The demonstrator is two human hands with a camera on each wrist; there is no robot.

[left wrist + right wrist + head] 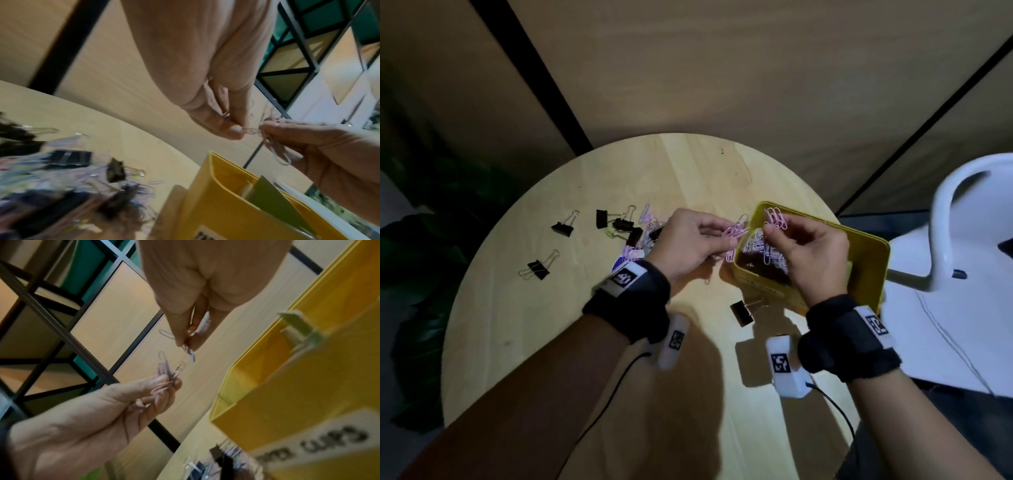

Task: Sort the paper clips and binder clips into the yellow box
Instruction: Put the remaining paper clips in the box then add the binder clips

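Observation:
Over the yellow box's left edge, my left hand pinches a bunch of pink paper clips. My right hand is above the box and pinches a few more pink paper clips. The two hands are close together. More paper clips lie inside the box. In the left wrist view, the left hand faces the right hand above the yellow box. In the right wrist view, the right hand grips clips and the left hand's bunch is below.
Black binder clips lie at the left of the round wooden table, and another is in front of the box. A mixed pile of clips lies behind my left wrist. A white chair stands at the right.

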